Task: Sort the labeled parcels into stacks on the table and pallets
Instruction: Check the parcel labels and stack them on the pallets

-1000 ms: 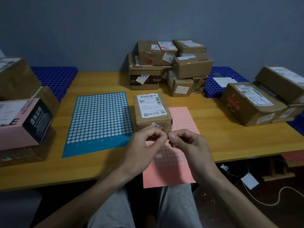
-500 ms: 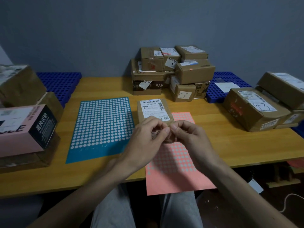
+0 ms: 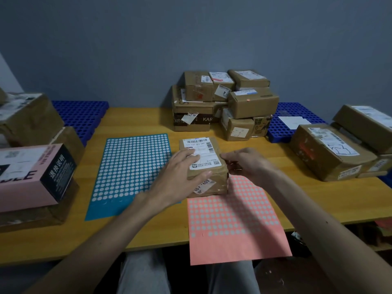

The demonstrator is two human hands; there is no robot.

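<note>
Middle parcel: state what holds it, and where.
Left hand lies flat on the parcel's top; right hand's curled fingers meet its right side. Firm grip cannot be told.

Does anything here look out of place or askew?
The pink sticker sheet hangs over the front edge of the table, and a white label on the big back box sits crooked, half peeled.
</note>
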